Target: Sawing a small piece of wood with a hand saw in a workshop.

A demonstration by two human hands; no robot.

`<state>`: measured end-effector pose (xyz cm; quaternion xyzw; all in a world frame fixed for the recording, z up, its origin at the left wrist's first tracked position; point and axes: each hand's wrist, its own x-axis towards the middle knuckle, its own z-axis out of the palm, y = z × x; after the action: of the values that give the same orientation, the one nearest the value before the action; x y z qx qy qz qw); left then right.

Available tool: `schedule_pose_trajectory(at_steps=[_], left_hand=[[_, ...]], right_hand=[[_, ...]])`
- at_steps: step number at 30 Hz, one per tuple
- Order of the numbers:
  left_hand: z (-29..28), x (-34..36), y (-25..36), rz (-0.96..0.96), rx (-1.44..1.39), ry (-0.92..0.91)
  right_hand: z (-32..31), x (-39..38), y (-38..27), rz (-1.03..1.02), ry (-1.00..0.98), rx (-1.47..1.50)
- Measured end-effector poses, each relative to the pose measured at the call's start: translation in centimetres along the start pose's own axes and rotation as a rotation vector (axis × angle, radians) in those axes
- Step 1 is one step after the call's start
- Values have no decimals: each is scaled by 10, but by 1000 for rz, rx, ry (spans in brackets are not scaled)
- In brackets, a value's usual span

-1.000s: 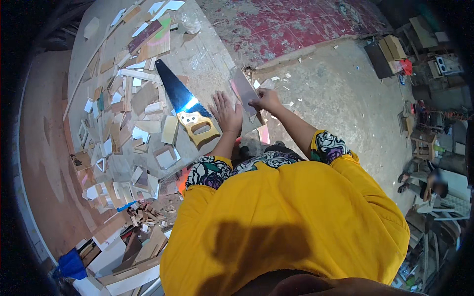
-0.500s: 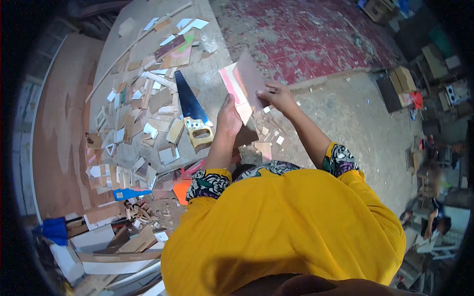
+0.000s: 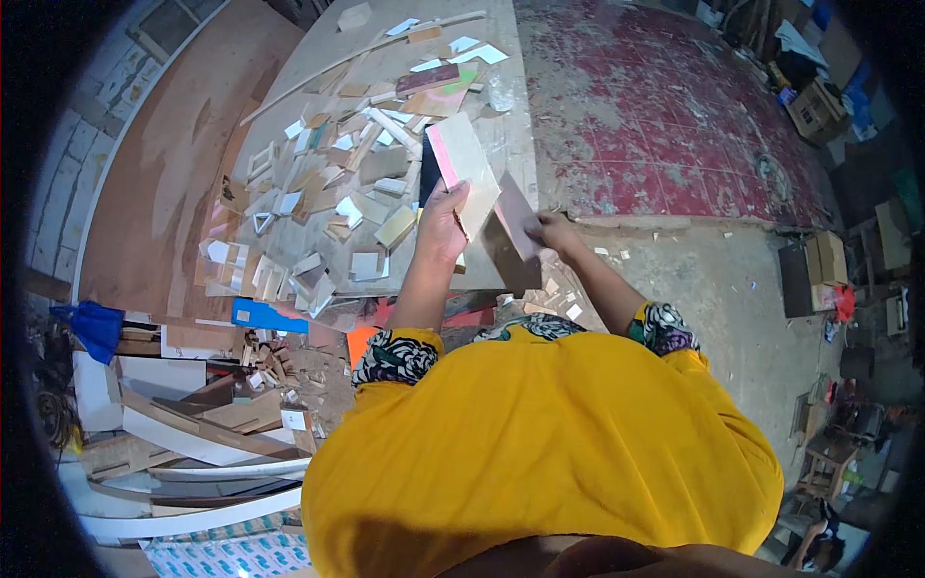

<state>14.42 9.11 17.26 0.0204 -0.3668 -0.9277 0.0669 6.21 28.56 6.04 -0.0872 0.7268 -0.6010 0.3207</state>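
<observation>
My left hand (image 3: 441,222) grips a pale rectangular board (image 3: 461,164) with a pink edge stripe, held at a slant over the work table (image 3: 511,82). In my right hand (image 3: 557,231) is a thinner-looking mauve board (image 3: 518,222), angled just right of the pale one. A dark saw blade (image 3: 428,159) shows behind the pale board, and the rest of the saw is mostly hidden. Loose wood offcuts (image 3: 395,226) in cream, brown and white are strewn across the table to the left of my hands.
A long plywood sheet (image 3: 164,164) lies at the left. Scrap boards (image 3: 193,424) and a blue bag (image 3: 96,328) are at lower left. Red tiled floor (image 3: 655,144) is beyond the table; cardboard boxes (image 3: 824,260) line the right. A person (image 3: 809,539) is at the lower right edge.
Both hands lifted boards from the table edge; the pale board is now separated from the mauve one in my left hand. The view has shifted, so the table appears further right.
</observation>
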Motion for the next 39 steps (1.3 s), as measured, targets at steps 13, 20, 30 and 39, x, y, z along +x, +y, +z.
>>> schedule_pose_trajectory(at_steps=[13, 20, 30, 39], left_hand=[[-42, 7, 108, -373, 600, -260], [-23, 15, 113, 289, 822, -149], [0, 29, 78, 321, 469, 252], [8, 48, 41, 358, 339, 415]], right_hand=[[42, 52, -181, -356, -366, -95], [85, 42, -160, -93, -438, 680], [68, 52, -169, -22, -334, 383], [27, 80, -198, -341, -198, 388]])
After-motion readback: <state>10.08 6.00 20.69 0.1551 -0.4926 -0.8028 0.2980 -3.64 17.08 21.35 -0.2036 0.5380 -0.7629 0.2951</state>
